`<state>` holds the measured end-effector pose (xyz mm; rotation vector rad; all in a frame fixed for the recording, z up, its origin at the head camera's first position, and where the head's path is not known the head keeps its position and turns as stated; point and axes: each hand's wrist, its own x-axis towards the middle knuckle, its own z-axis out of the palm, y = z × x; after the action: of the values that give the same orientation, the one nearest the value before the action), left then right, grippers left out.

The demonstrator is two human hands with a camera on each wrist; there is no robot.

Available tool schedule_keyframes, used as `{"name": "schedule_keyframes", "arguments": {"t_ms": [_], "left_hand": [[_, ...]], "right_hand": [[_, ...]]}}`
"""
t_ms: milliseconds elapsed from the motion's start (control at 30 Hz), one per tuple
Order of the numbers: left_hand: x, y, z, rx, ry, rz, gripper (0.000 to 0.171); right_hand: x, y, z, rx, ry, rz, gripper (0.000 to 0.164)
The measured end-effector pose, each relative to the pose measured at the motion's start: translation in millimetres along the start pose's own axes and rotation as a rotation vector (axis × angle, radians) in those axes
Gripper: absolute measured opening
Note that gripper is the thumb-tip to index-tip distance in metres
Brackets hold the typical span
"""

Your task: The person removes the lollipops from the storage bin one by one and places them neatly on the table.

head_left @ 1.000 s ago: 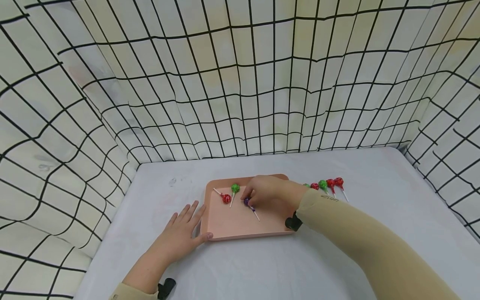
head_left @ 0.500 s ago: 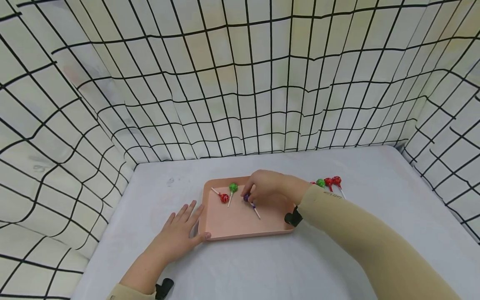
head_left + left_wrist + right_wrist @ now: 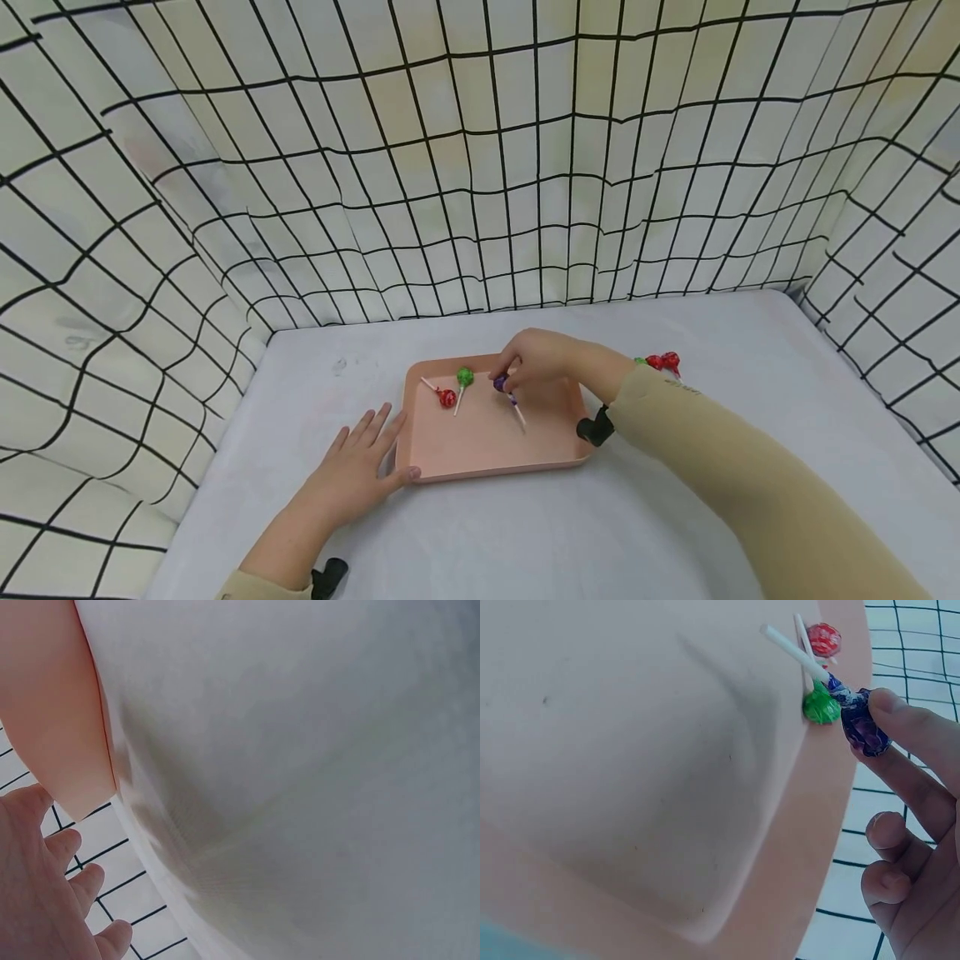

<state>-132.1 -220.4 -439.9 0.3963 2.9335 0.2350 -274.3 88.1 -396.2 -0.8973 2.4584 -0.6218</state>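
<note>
A table covered with white cloth (image 3: 480, 542) bears a shallow, rectangular pink tray (image 3: 480, 446) with rounded corners, just right of the left hand (image 3: 356, 475) and beneath the right hand (image 3: 536, 360). Right of the right hand, two round red-wrapped lollipops (image 3: 671, 361) and a green-wrapped one (image 3: 639, 361) lie close together, partly hidden by the sleeve (image 3: 720, 467). A faint grey mark (image 3: 340, 367) shows beyond the left hand's fingertips.

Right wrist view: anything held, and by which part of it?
Purple lollipop, pinched at its wrapped head by the right grip; its white stick juts free.
</note>
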Motion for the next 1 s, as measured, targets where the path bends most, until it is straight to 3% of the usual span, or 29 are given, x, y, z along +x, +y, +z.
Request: {"name": "schedule_keyframes", "arguments": {"t_ms": [500, 1000], "left_hand": [[-1.4, 0.9, 0.3, -0.002, 0.013, 0.0, 0.092], [-0.7, 0.1, -0.1, 0.001, 0.009, 0.003, 0.092]], "right_hand": [[-20.9, 25.7, -21.9, 0.016, 0.08, 0.025, 0.029], [-66.4, 61.4, -40.8, 0.002, 0.153, 0.124, 0.032]]}}
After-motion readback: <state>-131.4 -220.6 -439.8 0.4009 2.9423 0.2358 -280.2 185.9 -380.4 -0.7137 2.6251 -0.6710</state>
